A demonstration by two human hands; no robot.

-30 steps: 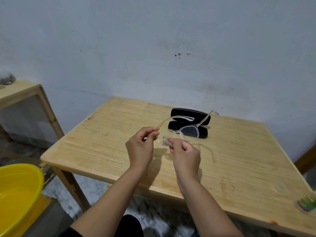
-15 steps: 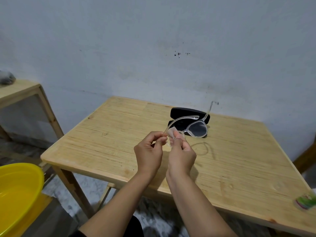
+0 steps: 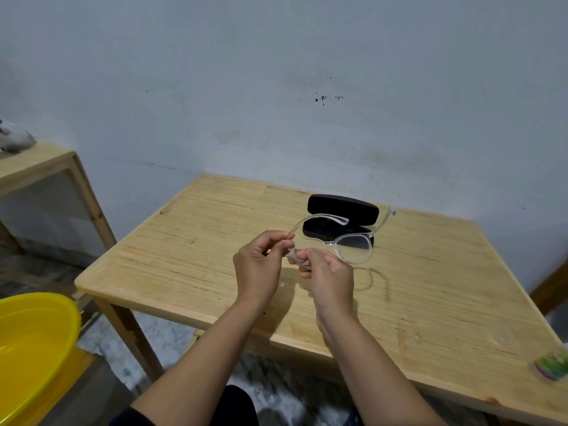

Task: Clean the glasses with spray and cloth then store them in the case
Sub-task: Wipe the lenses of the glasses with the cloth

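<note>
My left hand pinches the glasses by the hinge above the table, steadying them so my right hand can rub with the cloth; the open case waits just beyond.

Wood table w/ open black case at back, blurry green item right edge.

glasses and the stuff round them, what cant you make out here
- Head view: the near lens of the glasses is hidden by the cloth and right hand.
- Case interior: partly screened by the frame.
- Small green object: blurred, cut by the right edge; unidentifiable.
</note>
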